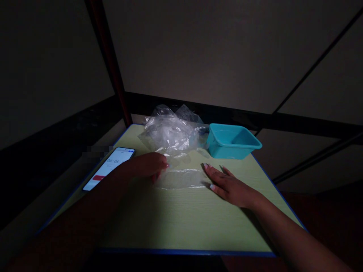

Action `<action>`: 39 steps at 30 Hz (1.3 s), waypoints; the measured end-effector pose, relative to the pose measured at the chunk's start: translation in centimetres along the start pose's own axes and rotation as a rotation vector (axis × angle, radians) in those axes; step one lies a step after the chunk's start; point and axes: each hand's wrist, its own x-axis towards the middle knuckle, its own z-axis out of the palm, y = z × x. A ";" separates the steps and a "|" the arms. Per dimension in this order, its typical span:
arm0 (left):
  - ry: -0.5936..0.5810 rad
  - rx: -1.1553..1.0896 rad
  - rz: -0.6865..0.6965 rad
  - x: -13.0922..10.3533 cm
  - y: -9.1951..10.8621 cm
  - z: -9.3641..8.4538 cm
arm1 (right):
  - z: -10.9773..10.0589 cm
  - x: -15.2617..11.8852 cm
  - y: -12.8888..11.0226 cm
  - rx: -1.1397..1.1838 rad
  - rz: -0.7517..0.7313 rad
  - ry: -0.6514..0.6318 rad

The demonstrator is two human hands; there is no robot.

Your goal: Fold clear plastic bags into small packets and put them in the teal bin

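A clear plastic bag (183, 179) lies flat, stretched sideways across the middle of the table. My left hand (151, 165) is at its left end, fingers closed together on the plastic. At the bag's right end my right hand (227, 184) rests with its fingers spread, the fingertips at the edge of the plastic. Behind them sits a heap of crumpled clear plastic bags (172, 132). A turquoise plastic basin (232, 147) stands to the right of the heap.
A phone (109, 168) with a lit timer screen lies at the table's left side, partly behind my left forearm. The pale table (181, 223) has a blue edge. Dark-trimmed walls rise behind and left of it.
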 end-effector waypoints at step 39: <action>0.133 0.202 -0.039 0.8 -0.3 1.2 | -0.3 -0.1 0.0 -0.011 -0.019 -0.002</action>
